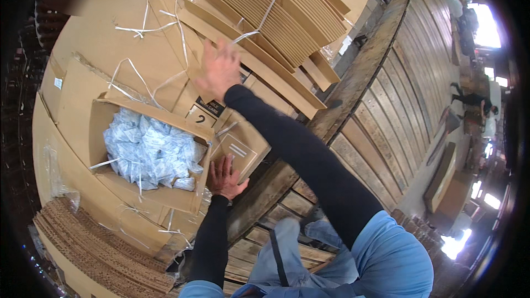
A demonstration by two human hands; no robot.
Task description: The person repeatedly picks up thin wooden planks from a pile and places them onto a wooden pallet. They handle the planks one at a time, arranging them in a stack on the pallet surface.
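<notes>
My left hand [223,179] lies with its fingers stretched out against a small brown carton [245,146] marked with two white stripes, close to the near corner of an open cardboard box. Pale blue-white packets [149,146] fill much of that open box [190,201]. Farther forward, my right hand [218,72] reaches over flat cardboard, its fingers apart and a little blurred, and I see nothing in it. Just beyond it stands a bundle of folded cardboard sheets [270,14] with white strapping [269,11] across it. Black printed labels [207,107] show beneath my right wrist.
Loose white straps [146,14] lie across the cardboard surface [94,38]. Stacked corrugated sheets [99,248] stand at the lower left. A slatted wooden platform [381,105] runs along the right. Far off to the right is another person [473,99] in dark clothes.
</notes>
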